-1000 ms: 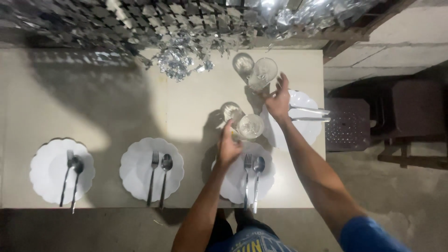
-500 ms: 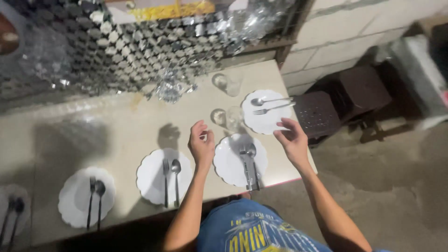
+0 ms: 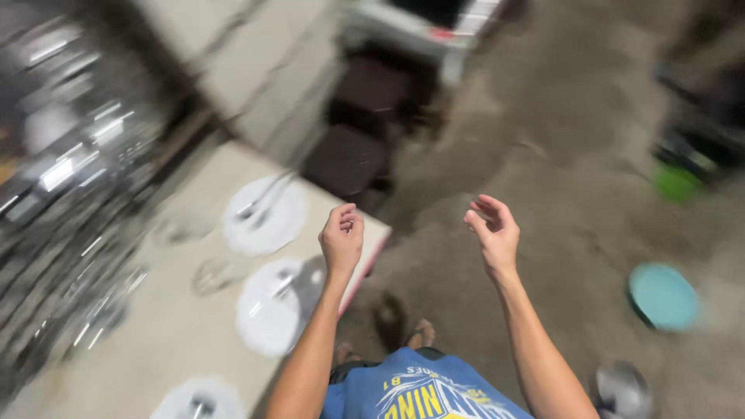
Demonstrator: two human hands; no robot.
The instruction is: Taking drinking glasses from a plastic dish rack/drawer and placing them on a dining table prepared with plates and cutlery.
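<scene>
The view has been swung to the right and is now blurred: the table has been shifted from centre frame to the lower left, and bare floor fills the right. The left hand, a second ago at the glasses, has been drawn back over the table's corner, fingers loosely curled. The right hand has been withdrawn from the far plate and is held over the floor, empty. A turquoise dish has come into view at lower right.
</scene>
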